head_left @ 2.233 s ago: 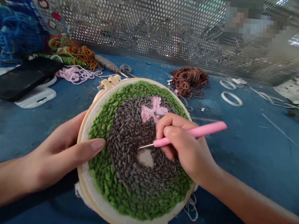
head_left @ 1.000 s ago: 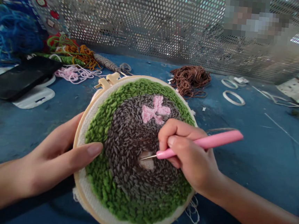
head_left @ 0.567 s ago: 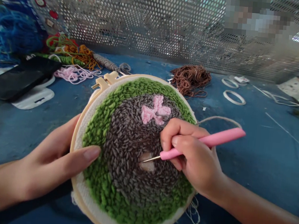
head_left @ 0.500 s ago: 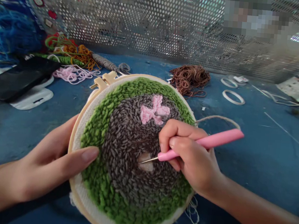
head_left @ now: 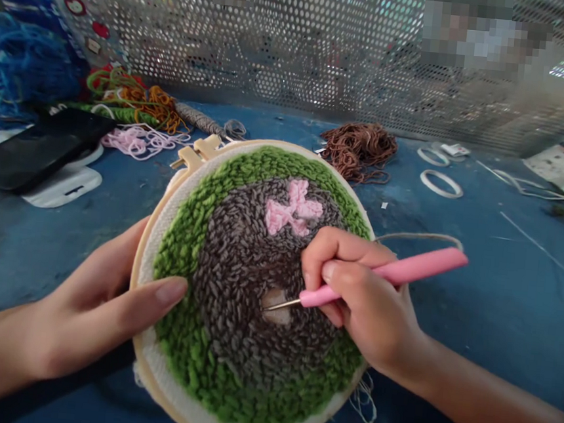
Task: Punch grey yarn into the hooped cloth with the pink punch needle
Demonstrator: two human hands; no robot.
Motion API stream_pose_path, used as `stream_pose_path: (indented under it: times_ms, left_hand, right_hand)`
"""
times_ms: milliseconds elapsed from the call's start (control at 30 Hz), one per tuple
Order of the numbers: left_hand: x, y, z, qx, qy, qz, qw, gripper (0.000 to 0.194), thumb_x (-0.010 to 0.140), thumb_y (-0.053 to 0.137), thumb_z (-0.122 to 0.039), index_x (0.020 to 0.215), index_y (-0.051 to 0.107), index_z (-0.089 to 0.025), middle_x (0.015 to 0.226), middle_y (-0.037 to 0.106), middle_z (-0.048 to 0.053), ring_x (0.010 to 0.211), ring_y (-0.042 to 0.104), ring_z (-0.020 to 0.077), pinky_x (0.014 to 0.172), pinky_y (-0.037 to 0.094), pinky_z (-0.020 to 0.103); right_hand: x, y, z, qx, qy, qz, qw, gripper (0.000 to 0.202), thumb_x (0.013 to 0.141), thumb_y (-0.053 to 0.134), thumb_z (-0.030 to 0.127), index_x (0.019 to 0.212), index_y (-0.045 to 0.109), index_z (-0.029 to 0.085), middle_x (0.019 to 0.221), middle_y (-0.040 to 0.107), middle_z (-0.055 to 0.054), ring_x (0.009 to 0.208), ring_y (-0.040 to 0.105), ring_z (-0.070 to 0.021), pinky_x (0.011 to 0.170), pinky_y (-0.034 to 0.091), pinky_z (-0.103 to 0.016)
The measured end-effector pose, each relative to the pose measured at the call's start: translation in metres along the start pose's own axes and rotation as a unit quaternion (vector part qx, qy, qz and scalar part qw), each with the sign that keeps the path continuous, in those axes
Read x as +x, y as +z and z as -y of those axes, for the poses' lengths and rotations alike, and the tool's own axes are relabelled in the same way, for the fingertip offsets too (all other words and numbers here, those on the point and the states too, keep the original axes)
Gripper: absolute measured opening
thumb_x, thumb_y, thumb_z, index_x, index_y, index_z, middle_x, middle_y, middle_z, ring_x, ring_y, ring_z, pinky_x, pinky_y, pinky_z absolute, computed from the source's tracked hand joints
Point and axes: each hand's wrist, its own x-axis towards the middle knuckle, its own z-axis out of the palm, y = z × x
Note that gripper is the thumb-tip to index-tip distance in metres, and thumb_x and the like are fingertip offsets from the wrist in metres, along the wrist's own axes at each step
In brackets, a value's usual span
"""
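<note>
hoop [head_left: 137, 261], one, over the worktop [head_left: 455, 312]: green border [head_left: 174, 320], dark field [head_left: 239, 254], pink motif [head_left: 292, 208] stitched; one small pale patch [head_left: 280, 315] bare, apparently the field's only remainder. left grip [head_left: 99, 317]: clasping the hoop's edge. right grip [head_left: 365, 304]: pinching pink-handled needle [head_left: 420, 265], tip at patch.

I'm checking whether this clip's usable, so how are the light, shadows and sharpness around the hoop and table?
Head view: soft light on the hoop, with dark shadow on the blue table below it; head view: bright glare at the upper right of the perforated screen; head view: blue yarn at the left edge looks smeared, green stitches clearer; head view: top right corner falls to black.
</note>
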Motion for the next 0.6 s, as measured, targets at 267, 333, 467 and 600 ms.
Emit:
stream_pose_path:
  times_ms: [267, 333, 467, 600]
  left_hand:
    - [-0.001, -0.002, 0.002, 0.005, 0.019, 0.009, 1.0, 0.068, 0.086, 0.068, -0.026, 0.148, 0.045, -0.044, 0.125, 0.074, -0.005, 0.121, 0.066, 0.0346, 0.066, 0.067, 0.026]
    - [-0.001, -0.002, 0.002, 0.017, 0.02, 0.012, 1.0, 0.067, 0.087, 0.067, -0.025, 0.148, 0.045, -0.043, 0.127, 0.073, -0.005, 0.121, 0.066, 0.034, 0.063, 0.066, 0.022]
    - [0.0, -0.003, 0.0, 0.043, 0.011, -0.015, 0.999, 0.064, 0.086, 0.069, -0.03, 0.146, 0.049, -0.039, 0.129, 0.072, -0.003, 0.126, 0.062, 0.0365, 0.064, 0.066, 0.024]
    - [0.0, 0.0, -0.002, 0.022, -0.021, -0.02, 0.999, 0.07, 0.082, 0.072, -0.031, 0.146, 0.047, -0.04, 0.131, 0.071, -0.003, 0.126, 0.061, 0.0369, 0.063, 0.066, 0.024]
  right_hand:
    - [0.001, 0.006, 0.004, -0.113, -0.072, 0.064, 0.989, 0.019, 0.082, 0.047, 0.008, 0.068, 0.055, 0.019, 0.057, 0.052, 0.006, 0.046, 0.041, -0.0066, 0.051, 0.036, -0.023]
    - [0.001, 0.012, 0.005, -0.223, -0.143, 0.108, 0.958, 0.014, 0.079, 0.05, 0.009, 0.071, 0.057, 0.019, 0.06, 0.057, 0.004, 0.051, 0.046, -0.0084, 0.06, 0.04, -0.027]
    - [0.002, 0.011, 0.004, -0.207, -0.108, 0.112, 0.966, 0.015, 0.08, 0.05, 0.011, 0.072, 0.059, 0.019, 0.062, 0.062, 0.002, 0.054, 0.051, -0.0099, 0.059, 0.04, -0.026]
    - [0.0, -0.003, 0.001, -0.003, 0.024, 0.005, 1.0, 0.023, 0.082, 0.045, 0.011, 0.064, 0.056, 0.02, 0.05, 0.048, 0.006, 0.039, 0.034, -0.0078, 0.037, 0.025, -0.022]
